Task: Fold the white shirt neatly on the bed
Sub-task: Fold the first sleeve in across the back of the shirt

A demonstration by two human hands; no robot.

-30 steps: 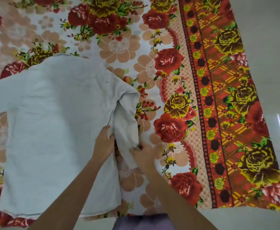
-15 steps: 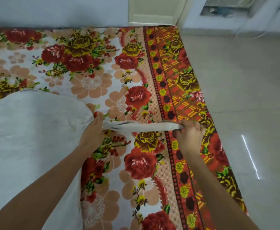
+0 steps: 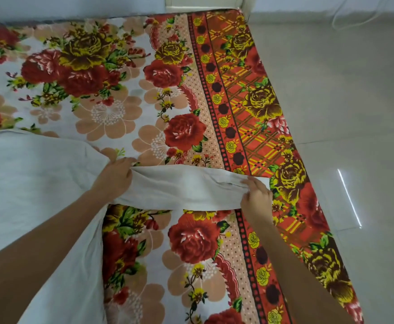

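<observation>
The white shirt (image 3: 32,174) lies spread on the left half of the bed, its body running off the left edge of the view. One sleeve (image 3: 186,190) stretches flat to the right across the floral sheet. My left hand (image 3: 115,175) pinches the sleeve where it joins the shirt's body. My right hand (image 3: 256,197) grips the cuff end, near the sheet's red border. My left forearm covers part of the shirt's lower body.
The bed (image 3: 112,94) has a flowered sheet with a red and yellow border along its right edge (image 3: 291,146). Grey tiled floor (image 3: 354,113) lies to the right. A pale wall and a door frame (image 3: 203,3) stand behind the bed's far edge.
The sleeve was bunched by the shirt's side a second ago; both hands pulled it out to the right. It now lies wider and flatter than half a second ago.
</observation>
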